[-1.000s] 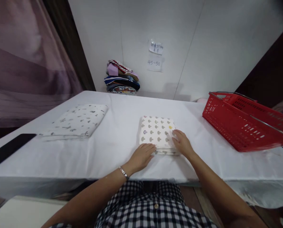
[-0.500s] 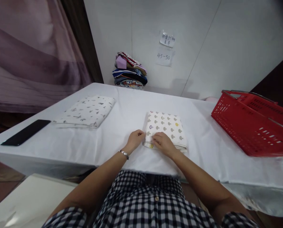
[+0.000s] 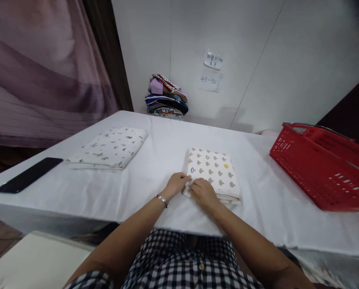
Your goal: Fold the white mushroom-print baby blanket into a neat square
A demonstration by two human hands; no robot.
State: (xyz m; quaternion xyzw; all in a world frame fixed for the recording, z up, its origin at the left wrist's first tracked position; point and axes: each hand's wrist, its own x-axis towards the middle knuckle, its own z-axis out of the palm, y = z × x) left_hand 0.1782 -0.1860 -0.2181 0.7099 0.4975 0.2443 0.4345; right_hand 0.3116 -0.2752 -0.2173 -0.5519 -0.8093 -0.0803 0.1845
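Note:
A white cloth printed with mushrooms (image 3: 217, 170) lies folded into a thick, flat square near the front of the table. At its near left corner, my left hand (image 3: 177, 184) pinches the edge between thumb and fingers. My right hand (image 3: 204, 193) is closed over the front edge beside it, fingertips close to those of the left. Part of the near edge is hidden under my right hand. Further left rests a second folded white cloth (image 3: 110, 147) with a grey leaf-like print, apart from both hands.
A black phone-like slab (image 3: 29, 174) lies at the table's left edge. On the right stands a red plastic basket (image 3: 312, 172) with metal handles. A pile of folded fabrics (image 3: 167, 98) is beyond the far edge of the white-covered table (image 3: 155, 144), by the wall.
The whole view has shifted slightly, so things sit lower in the picture. My left hand has come in onto the cloth's corner, closer to my right hand.

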